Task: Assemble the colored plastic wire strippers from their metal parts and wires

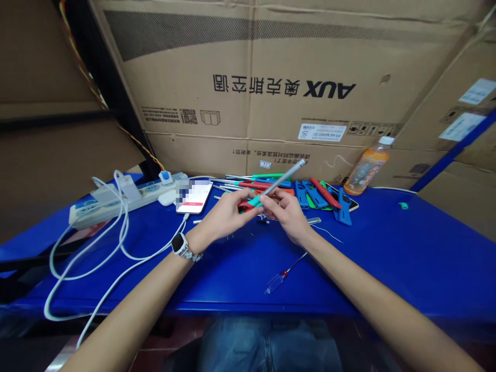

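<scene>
Above the middle of the table, my left hand (229, 212) and my right hand (285, 213) are both closed on a long-nosed lighter (284, 176). Its silver metal tube points up to the right, and its green and red handle end is partly covered by my fingers. Behind my hands lie several more lighters (267, 184) with red, green and blue handles and metal tubes. Just right of them is a pile of blue, red and green handle shells (315, 195). Small dark parts (263, 221) sit under my hands. A screwdriver (276, 281) with a clear and red handle lies nearer me.
A power strip (151, 194) with plugs and looping white cables (126, 227) occupies the left. A charging phone (196, 199) lies beside it. At the back right, an orange drink bottle (366, 170) leans against a large cardboard sheet (271, 113). The blue table (372, 258) has its front edge close to me.
</scene>
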Available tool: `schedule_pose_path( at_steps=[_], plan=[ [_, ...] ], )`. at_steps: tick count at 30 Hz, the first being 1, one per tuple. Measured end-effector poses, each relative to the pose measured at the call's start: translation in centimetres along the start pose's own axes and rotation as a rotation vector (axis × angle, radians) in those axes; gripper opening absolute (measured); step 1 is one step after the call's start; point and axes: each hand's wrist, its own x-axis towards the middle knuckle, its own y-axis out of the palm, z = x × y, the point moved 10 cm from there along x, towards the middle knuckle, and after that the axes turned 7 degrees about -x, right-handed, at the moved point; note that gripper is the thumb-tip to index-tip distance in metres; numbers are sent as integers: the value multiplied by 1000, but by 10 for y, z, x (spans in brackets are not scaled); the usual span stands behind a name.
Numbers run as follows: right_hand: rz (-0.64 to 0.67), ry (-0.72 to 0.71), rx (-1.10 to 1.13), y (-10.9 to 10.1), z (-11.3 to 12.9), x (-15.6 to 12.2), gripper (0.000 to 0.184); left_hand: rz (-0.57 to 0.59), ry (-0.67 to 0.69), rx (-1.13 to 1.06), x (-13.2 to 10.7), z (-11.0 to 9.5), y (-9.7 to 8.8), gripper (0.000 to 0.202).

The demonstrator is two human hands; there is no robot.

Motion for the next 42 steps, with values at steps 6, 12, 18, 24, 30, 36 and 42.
schedule_pose_path(
  at_steps=[6, 12, 18, 24, 30, 36, 42],
  plan=[
    [191, 12, -157, 26, -7, -14, 37, -172, -61, -616, 13, 12, -1, 35],
    [353, 208, -65, 35, -34, -23, 38, -173, -28, -205, -2, 23, -10, 36],
    [106, 259, -85, -23, -40, -8, 38, 261, 249, 443, -32, 12, 30, 45],
    [86, 232, -114, -24, -41, -5, 39, 249, 233, 753, -16, 22, 43, 44],
    [154, 213, -188, -9, -45, -11, 42, 243, 292, 891, -5, 33, 36, 39],
    [161, 170, -321, -15, -42, -14, 49, -18, 338, 654, -8, 11, -2, 22],
    [241, -101, -771, -10, -14, -29, 35, -252, 528, 556, -38, -31, -40, 12]
  ],
)
